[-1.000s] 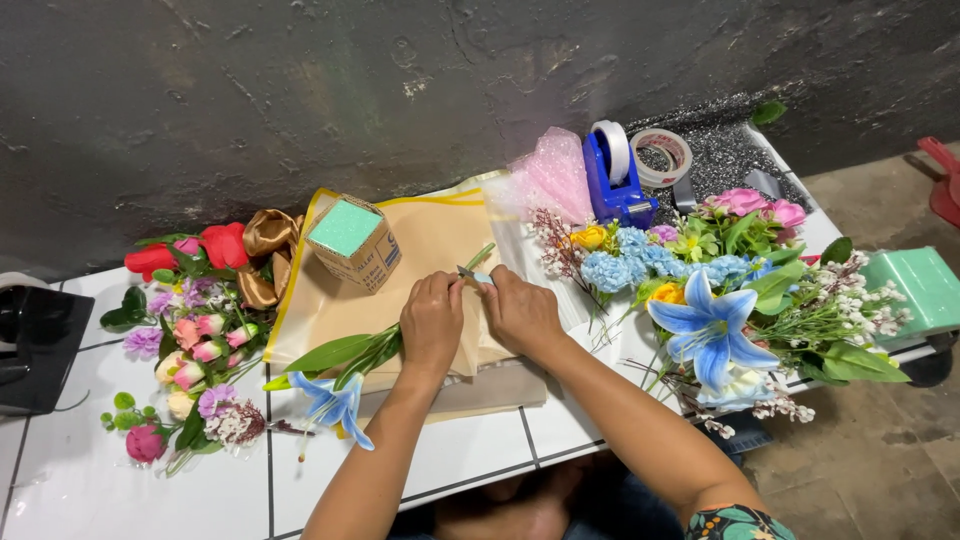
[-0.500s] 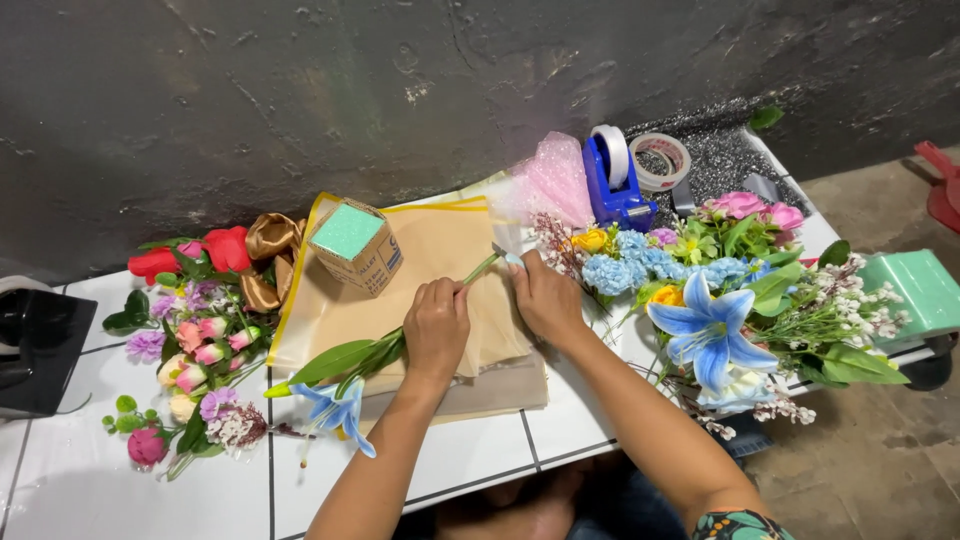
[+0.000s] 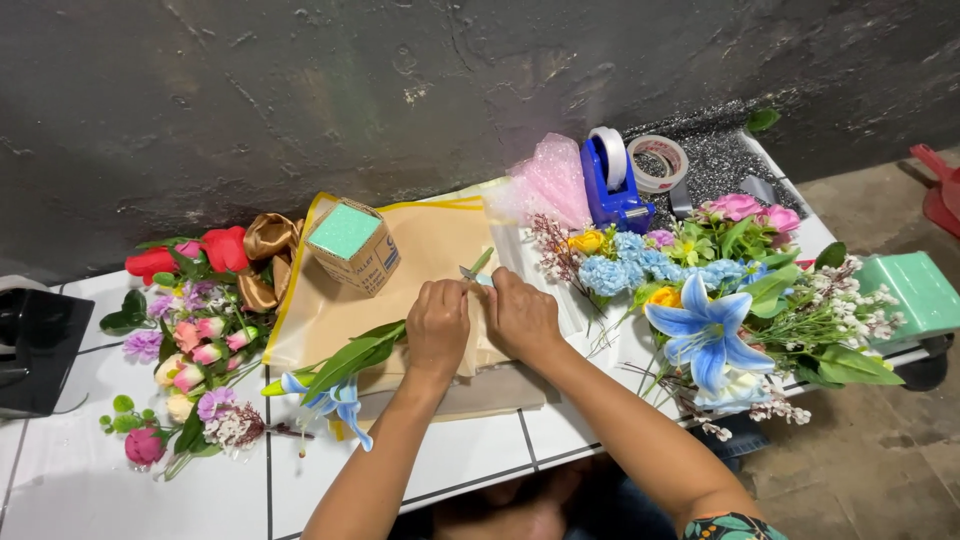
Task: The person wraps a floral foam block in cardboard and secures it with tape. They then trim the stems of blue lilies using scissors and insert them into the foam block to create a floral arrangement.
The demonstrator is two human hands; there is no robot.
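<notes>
Head view. Both hands rest close together on a sheet of tan wrapping paper (image 3: 430, 250) spread over a white tiled tabletop (image 3: 80, 490). The left hand (image 3: 438, 327) is curled, fingers folded down onto a green flower stem (image 3: 482, 262) that lies across the paper; whether it pinches the stem or only presses it cannot be told. The right hand (image 3: 522, 318) is likewise curled, touching the left at the thumbs, its fingertips at the same stem beside a small metal-looking tip (image 3: 468, 272); the tool itself is hidden, and the grasp cannot be confirmed. The stem's free end points up and to the right, toward the wall.

A blue artificial lily (image 3: 335, 393) with long green leaves lies on the paper's near edge, just left of the left wrist. A cardboard box with a green foam block (image 3: 350, 243) stands tilted on the paper's far left corner. Pink, purple and red blooms (image 3: 190, 345) and a gold ribbon (image 3: 265, 250) lie left of the paper. To the right: a mixed bunch with a large blue lily (image 3: 705, 335), a blue tape dispenser (image 3: 612, 185), a loose tape roll (image 3: 657, 162), pink netting (image 3: 548, 185).
</notes>
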